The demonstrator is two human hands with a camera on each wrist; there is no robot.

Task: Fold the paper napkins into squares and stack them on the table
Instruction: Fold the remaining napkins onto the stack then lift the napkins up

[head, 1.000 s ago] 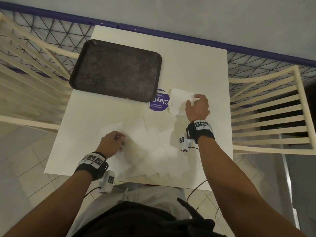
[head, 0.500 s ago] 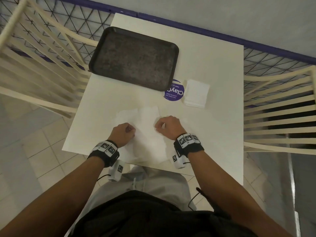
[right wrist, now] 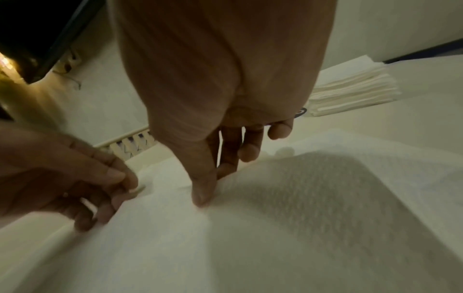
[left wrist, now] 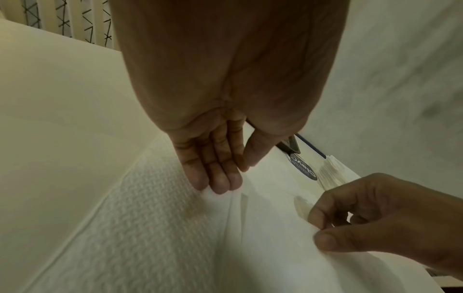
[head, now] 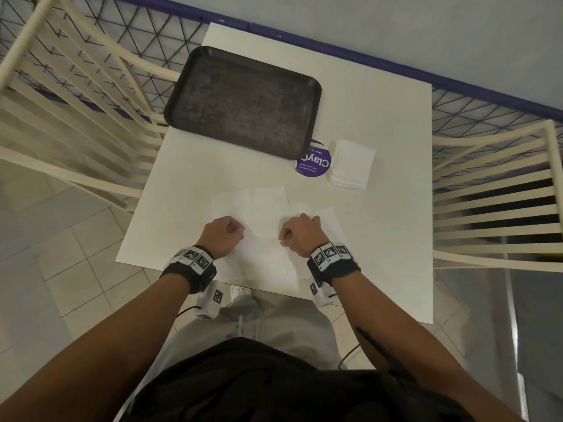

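Both hands pinch one unfolded napkin (head: 268, 226) lying at the near edge of the white surface (head: 390, 239): the left hand (head: 222, 236) and the right hand (head: 300, 234) each grip it between thumb and fingers. One stack of folded napkins (head: 350, 164) sits farther back, beside one round purple sticker (head: 313, 162) and one dark tray (head: 243, 102).

There was one white table (head: 380, 117), one dark tray (head: 243, 102), one round purple sticker (head: 315, 162), one stack of folded napkins (head: 352, 164) (layers uncountable), two hands and two slatted chairs.
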